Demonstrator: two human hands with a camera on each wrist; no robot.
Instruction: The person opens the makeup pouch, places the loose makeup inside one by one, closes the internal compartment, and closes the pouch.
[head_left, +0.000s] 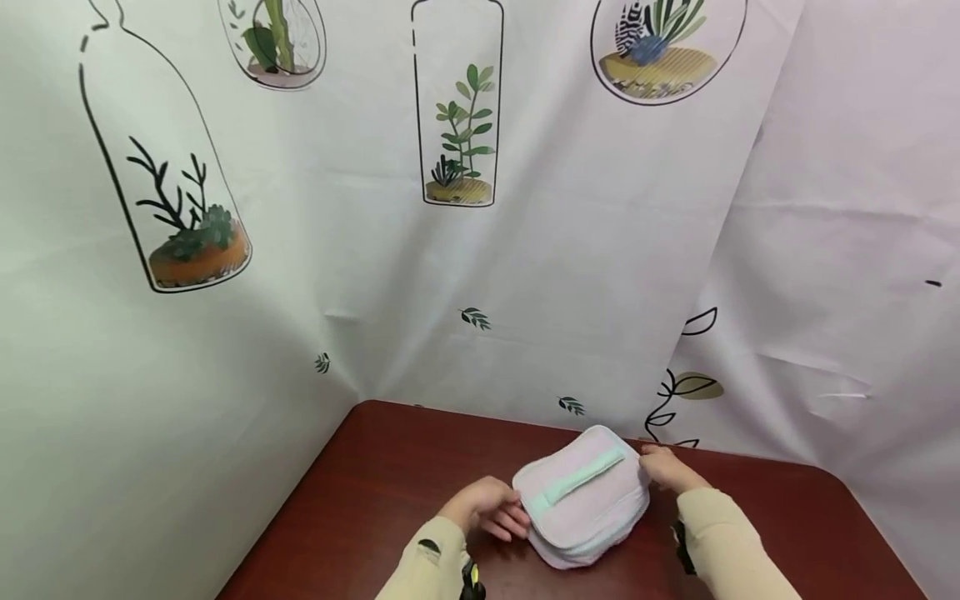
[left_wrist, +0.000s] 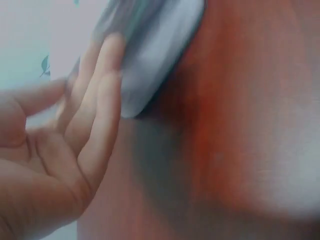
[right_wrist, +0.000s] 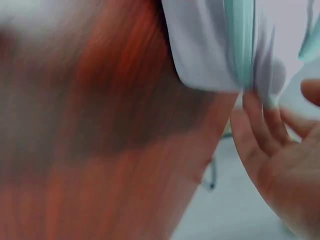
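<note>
A pale lilac zip pouch (head_left: 581, 504) with a mint carry handle (head_left: 579, 481) and mint zip trim lies on the dark red table, its handle side up. My left hand (head_left: 491, 507) is at the pouch's left end; in the left wrist view its fingers (left_wrist: 106, 107) stretch along the fabric with the thumb held apart. At the far right end is my right hand (head_left: 670, 468). In the right wrist view its fingertips (right_wrist: 253, 102) are right at the pouch's end, by the mint zip band (right_wrist: 240, 42), and the thumb stands away.
The red-brown table (head_left: 405, 450) has rounded back corners. White cloth (head_left: 360, 250) printed with plants in glass jars hangs close behind its back edge and along the left side. Dark devices are strapped at both wrists.
</note>
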